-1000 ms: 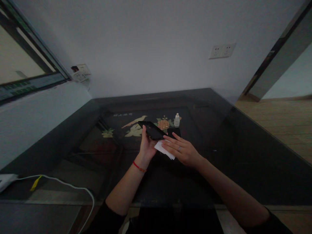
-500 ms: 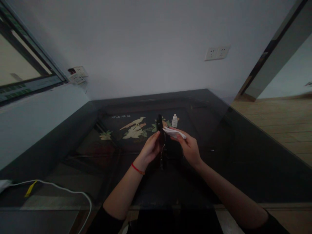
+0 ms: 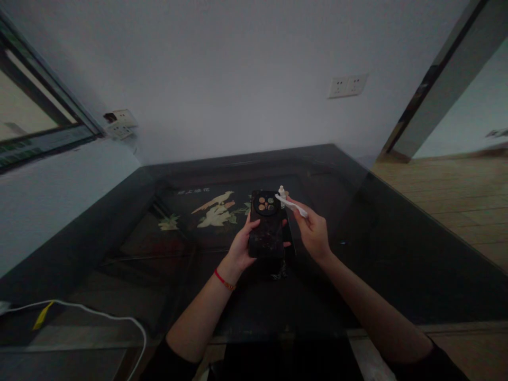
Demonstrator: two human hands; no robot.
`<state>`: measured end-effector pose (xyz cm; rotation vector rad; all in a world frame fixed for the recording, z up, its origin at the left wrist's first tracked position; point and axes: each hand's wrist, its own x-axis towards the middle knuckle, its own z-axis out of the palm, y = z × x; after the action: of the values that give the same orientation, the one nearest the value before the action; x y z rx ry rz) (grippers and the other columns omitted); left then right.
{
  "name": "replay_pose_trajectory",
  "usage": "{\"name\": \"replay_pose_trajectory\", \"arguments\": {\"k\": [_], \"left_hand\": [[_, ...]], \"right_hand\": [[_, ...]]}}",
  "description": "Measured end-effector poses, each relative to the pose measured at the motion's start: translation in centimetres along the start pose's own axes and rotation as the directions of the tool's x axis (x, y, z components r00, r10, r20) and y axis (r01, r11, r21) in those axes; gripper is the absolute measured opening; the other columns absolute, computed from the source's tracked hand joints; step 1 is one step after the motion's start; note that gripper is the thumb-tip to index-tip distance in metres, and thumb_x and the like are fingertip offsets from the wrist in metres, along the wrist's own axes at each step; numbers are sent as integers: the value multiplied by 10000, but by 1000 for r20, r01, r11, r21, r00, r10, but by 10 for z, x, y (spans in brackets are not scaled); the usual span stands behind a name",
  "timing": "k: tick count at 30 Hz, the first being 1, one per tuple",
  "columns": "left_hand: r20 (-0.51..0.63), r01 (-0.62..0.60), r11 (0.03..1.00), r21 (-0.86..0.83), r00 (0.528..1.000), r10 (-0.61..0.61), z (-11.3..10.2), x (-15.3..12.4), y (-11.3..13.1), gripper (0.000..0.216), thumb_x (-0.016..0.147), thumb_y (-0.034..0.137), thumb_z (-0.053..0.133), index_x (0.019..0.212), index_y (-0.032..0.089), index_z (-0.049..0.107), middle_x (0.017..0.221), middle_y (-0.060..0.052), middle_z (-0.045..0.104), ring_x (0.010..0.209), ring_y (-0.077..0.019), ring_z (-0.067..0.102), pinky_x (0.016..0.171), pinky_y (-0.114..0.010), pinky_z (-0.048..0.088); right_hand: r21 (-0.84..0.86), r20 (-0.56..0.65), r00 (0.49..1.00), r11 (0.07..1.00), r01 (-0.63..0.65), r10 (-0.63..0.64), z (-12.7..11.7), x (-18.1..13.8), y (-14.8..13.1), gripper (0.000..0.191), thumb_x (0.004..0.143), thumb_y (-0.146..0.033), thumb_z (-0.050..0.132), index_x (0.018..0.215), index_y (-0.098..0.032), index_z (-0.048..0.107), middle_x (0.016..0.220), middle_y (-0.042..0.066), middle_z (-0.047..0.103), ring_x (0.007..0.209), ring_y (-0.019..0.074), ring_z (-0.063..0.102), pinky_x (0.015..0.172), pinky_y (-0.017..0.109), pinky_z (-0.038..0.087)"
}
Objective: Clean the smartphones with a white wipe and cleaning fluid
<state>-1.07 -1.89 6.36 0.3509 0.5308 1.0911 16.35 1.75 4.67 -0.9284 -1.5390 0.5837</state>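
Note:
A black smartphone (image 3: 265,235) is gripped in my left hand (image 3: 239,244), its back with a round camera ring facing me. The thumb lies along its left edge, and fingertips show at its right edge. From the phone's lower end hangs a small strap or charm (image 3: 280,271). My right hand (image 3: 314,231) pinches a folded white cloth or tissue (image 3: 293,205), whose tip is close to the phone's upper right corner; I cannot tell whether they touch. Just behind the cloth stands a small white bottle (image 3: 281,190), partly hidden.
The dark glossy table (image 3: 377,254) carries an inlaid bird-and-flower picture (image 3: 216,214). At the left front lies a white cable (image 3: 95,312) with a yellow tag (image 3: 43,316). Wall sockets (image 3: 348,86) are above the table's far edge.
My left hand has turned the phone from edge-on so that its back now faces me. My right hand, with the white cloth, has shifted slightly right.

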Motion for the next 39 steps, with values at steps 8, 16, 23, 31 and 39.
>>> {"name": "replay_pose_trajectory", "arguments": {"k": [8,16,23,31,39], "left_hand": [[34,18,978,206,999,-25,2,-5,-8,618,852,233,546,1418,296,306,1135,-124,660,963,-286,666,856,-530,499],[24,118,978,173,992,-124,4,-3,-21,522,899,527,410,1374,310,427,1166,-104,646,948,-252,663,860,-450,511],[7,62,987,145,998,-64,0,1,-24,592,884,597,347,1375,278,436,1111,-106,669,958,-248,660,886,-424,490],[-146,20,997,-77,989,-31,-2,5,-16,651,878,644,319,1111,122,629,795,-86,705,746,-183,678,795,-288,500],[-32,-59,993,-98,998,56,-8,10,0,799,855,707,192,1358,150,468,1181,-137,642,1119,-262,586,981,-408,419]], "right_hand": [[-161,85,977,965,209,-197,-3,-1,1,492,868,-101,390,1293,-298,541,1317,-9,576,1232,184,526,1065,447,427],[-219,215,923,905,365,-320,-5,0,0,516,883,-75,373,1329,-304,493,1363,-4,533,1291,182,462,1118,504,334],[-278,393,802,773,570,-450,1,-3,-6,473,884,-88,419,1304,-282,518,1343,23,546,1306,193,439,1154,539,220],[-200,564,603,616,762,-564,14,-11,-8,409,893,-107,430,1285,-159,533,1318,106,564,1305,207,439,1145,545,199],[-2,662,428,570,822,-616,12,-18,-16,370,886,-169,431,1230,-127,563,1296,87,591,1283,177,468,1147,453,267]]}}
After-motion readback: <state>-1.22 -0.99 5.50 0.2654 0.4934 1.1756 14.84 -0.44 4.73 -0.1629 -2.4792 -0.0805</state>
